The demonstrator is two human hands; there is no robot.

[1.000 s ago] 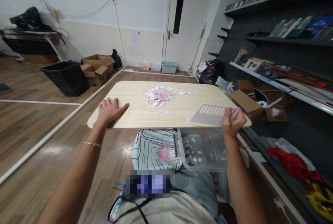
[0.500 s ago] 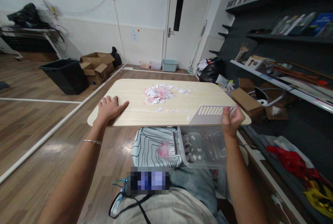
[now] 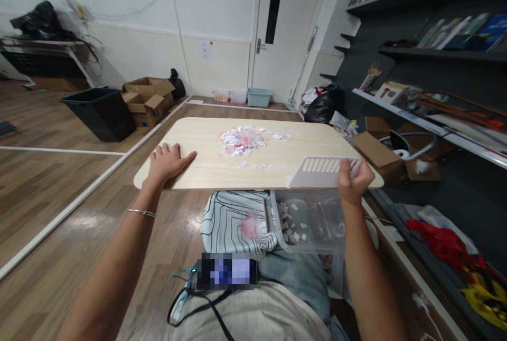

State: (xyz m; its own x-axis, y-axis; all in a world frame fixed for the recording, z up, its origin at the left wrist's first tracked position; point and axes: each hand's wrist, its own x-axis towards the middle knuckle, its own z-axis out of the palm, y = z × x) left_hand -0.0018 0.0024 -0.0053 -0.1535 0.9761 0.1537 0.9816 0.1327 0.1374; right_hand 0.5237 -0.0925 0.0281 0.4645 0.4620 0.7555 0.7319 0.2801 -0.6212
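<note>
Pale wood-grain laminate covers the rounded rectangular desk (image 3: 206, 172), which fills the middle of the view. On its left near corner the left hand (image 3: 168, 160) is laid flat, palm down, fingers spread and closed on nothing; a thin silver bracelet (image 3: 142, 212) is worn on that wrist. At the right near edge the right hand (image 3: 354, 181) is clamped on the near corner of a white slotted plastic scoop (image 3: 322, 171), thumb on top, so that the flat blade lies on the desk surface and points towards the middle. The two hands are held well apart.

A loose heap of small white and pink paper scraps (image 3: 245, 141) is spread beyond the scoop, near the centre of the desk, and a few stray pieces are scattered between the heap and the scoop blade. Under the desk edge, just below the right hand, a clear plastic bin (image 3: 312, 222) is rested on the person's lap; white scraps are seen lying inside it. Beside the bin, to its left, a white cloth with black line pattern (image 3: 233, 222) is draped over the lap.

Farther off, a black plastic crate (image 3: 101, 114) and open cardboard boxes (image 3: 148, 101) are set on the wooden floor, and grey wall shelves (image 3: 428, 56) are ranged along the right.
</note>
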